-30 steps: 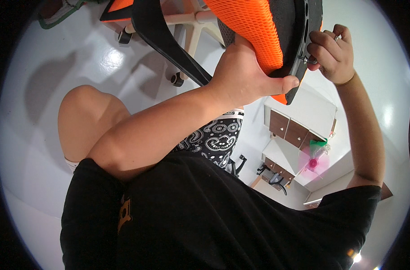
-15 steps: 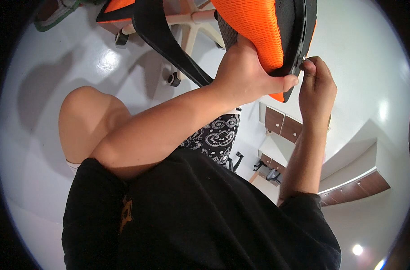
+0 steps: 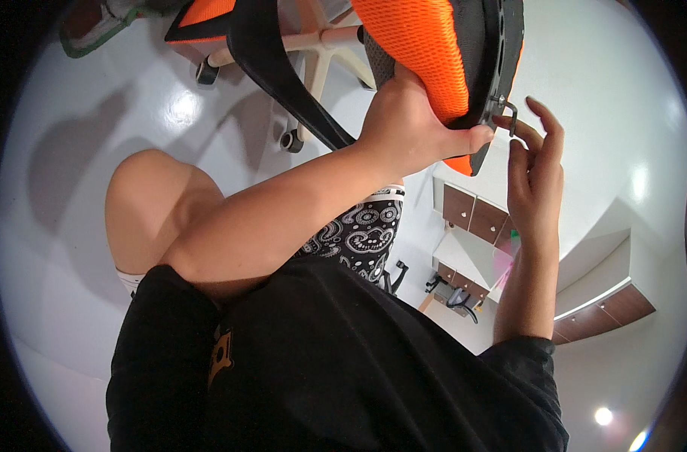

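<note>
My left hand (image 3: 411, 117) grips the lower end of an orange mesh chair pad (image 3: 426, 45), its thumb pressed on the black rim. Along the pad's right side runs a black frame strip (image 3: 495, 60) with holes. A small L-shaped hex key (image 3: 515, 117) sticks out of a bolt in this strip, its free arm hanging down. My right hand (image 3: 537, 166) is beside the key with fingers apart; one fingertip lies close behind the key, and whether it touches cannot be told.
A curved black armrest (image 3: 264, 75) stands left of the pad. Behind it are a pale wheeled chair base (image 3: 317, 68) and an orange-and-black chair part (image 3: 204, 19). Brown-fronted cabinets (image 3: 471, 211) stand to the right. A shoe (image 3: 94, 30) shows at top left.
My right hand has loosened its closed fingers and drawn slightly down, uncovering the hex key. The chair pad has shifted slightly left, with my left hand still gripping it.
</note>
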A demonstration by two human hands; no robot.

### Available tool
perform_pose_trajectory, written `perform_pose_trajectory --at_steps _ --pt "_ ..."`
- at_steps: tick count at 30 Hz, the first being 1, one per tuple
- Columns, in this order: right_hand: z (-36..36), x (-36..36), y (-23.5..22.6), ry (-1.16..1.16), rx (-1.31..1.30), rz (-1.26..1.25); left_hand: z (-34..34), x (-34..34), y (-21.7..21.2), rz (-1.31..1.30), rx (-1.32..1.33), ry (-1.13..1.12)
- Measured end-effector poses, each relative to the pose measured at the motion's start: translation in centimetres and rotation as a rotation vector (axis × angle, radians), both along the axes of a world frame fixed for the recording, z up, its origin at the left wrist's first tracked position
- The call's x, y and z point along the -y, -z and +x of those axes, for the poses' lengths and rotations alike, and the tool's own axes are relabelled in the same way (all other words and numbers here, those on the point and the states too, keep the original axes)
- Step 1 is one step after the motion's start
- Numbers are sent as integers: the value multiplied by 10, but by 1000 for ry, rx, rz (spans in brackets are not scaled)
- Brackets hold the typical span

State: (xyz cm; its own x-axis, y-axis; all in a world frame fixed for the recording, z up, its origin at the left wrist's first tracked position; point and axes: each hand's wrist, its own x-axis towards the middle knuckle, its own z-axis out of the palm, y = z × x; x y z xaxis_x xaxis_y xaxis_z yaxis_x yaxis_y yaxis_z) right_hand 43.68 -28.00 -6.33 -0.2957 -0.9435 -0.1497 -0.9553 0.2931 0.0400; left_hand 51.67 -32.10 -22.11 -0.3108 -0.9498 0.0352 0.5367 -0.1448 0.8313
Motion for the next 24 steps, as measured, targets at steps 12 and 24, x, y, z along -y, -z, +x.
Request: perform_pose_trajectory --at_steps 12,24 --pt "-6 22 -15 -359 67 109 43 43 -7 -126 148 266" --pt "-47 102 -30 -1569 -118 -59 60 46 -19 62 -69 300"
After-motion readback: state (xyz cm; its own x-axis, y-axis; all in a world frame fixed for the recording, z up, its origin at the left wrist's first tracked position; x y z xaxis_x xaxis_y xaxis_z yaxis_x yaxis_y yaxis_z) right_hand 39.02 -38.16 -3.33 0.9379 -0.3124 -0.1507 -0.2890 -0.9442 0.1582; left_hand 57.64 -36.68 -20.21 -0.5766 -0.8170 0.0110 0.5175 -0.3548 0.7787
